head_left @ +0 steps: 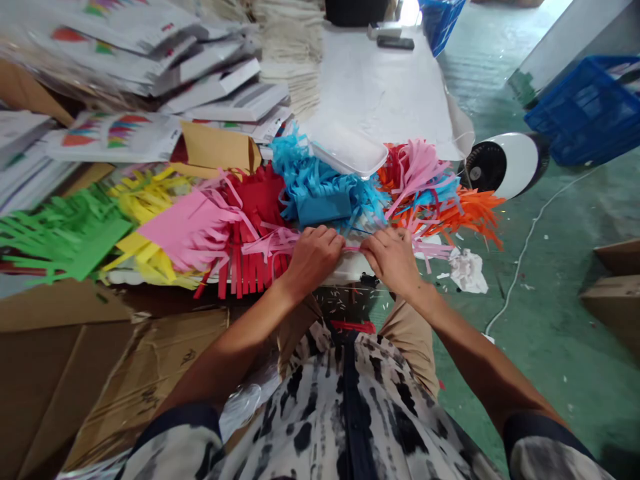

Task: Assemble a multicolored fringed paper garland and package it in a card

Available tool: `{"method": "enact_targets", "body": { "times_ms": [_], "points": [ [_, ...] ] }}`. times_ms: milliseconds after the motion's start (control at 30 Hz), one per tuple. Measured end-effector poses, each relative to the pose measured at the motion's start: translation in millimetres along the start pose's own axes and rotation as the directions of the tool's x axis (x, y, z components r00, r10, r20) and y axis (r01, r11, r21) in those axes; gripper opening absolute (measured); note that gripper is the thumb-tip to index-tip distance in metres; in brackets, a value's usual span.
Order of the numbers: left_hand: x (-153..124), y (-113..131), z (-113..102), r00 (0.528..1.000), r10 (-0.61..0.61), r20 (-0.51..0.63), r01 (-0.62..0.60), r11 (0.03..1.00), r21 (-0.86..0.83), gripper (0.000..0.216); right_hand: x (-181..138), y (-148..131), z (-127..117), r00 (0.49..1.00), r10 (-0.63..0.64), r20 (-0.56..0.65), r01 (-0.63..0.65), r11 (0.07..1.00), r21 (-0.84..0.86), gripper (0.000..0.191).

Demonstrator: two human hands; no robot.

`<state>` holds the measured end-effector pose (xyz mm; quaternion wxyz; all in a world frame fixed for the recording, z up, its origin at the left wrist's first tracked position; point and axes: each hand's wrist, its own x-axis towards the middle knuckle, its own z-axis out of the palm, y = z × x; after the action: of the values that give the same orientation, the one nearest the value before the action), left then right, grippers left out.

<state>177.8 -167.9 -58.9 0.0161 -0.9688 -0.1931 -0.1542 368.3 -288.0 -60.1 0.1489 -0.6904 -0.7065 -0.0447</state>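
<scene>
Head view, items listed near to far.

1. Both hands meet at the near edge of the table (380, 87), above the person's knees. The left hand (313, 257) and the right hand (393, 257) are curled, thumb pressed to forefinger, each pinching one end of a single pink strip (351, 249) stretched between them.
   Hazard: the strip is thin paper. A sharp pull apart would probably tear it at a pinch point.
2. Red fringed paper (255, 267) touches the left hand and hangs over the near edge, with loose pink strips lying across it.
   Hazard: a snagged strip could drag this sheet off the edge.
3. Farther back, a clear plastic tray (350, 150) rests on the blue fringed paper (320, 193).
   Hazard: disturbing that heap could let the tray slide.
4. Beyond the right edge, a fan (505, 163) stands on the floor. It cannot be told whether it is running.
   Hazard: airflow would likely scatter loose strips.
</scene>
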Motion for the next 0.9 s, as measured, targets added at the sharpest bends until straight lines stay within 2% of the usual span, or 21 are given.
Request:
{"method": "enact_targets", "body": {
  "times_ms": [167, 367, 467, 567, 633, 733, 800, 900],
  "points": [
    [-5, -10, -8, 0.989, -0.136, 0.054, 0.138, 0.990, -0.033, 0.026, 2, 15, -6, 0.991, 0.088, 0.101, -0.093, 0.995, 0.045, 0.021],
    [0, -16, -19, 0.967, -0.200, 0.156, 0.217, 0.971, -0.102, 0.026, 18, 18, -17, 0.967, 0.125, 0.222, -0.152, 0.983, 0.107, 0.014],
    [-1, -21, -21, 0.965, -0.202, 0.165, 0.223, 0.967, -0.125, 0.025, 18, 18, -17, 0.967, 0.151, 0.205, -0.176, 0.978, 0.113, 0.010],
    [-4, -25, -17, 0.970, -0.217, 0.110, 0.233, 0.957, -0.174, 0.019, 10, 20, -14, 0.972, 0.200, 0.125, -0.213, 0.972, 0.100, 0.008],
    [-6, -25, -13, 0.981, -0.187, 0.048, 0.193, 0.960, -0.203, 0.017, 3, 22, -11, 0.970, 0.236, 0.067, -0.241, 0.967, 0.081, 0.010],
    [-6, -21, -9, 1.000, -0.022, -0.011, 0.019, 0.975, -0.222, 0.025, -4, 23, -9, 0.971, 0.238, -0.021, -0.238, 0.971, 0.039, 0.011],
    [-4, -15, -8, 0.997, 0.070, -0.014, -0.071, 0.976, -0.204, 0.029, -6, 21, -7, 0.987, 0.153, -0.055, -0.153, 0.988, 0.005, 0.012],
    [1, -5, -10, 0.995, 0.100, -0.003, -0.099, 0.985, -0.143, 0.024, -9, 14, -4, 0.998, -0.027, -0.053, 0.025, 0.999, -0.042, 0.026]
  ]
}}
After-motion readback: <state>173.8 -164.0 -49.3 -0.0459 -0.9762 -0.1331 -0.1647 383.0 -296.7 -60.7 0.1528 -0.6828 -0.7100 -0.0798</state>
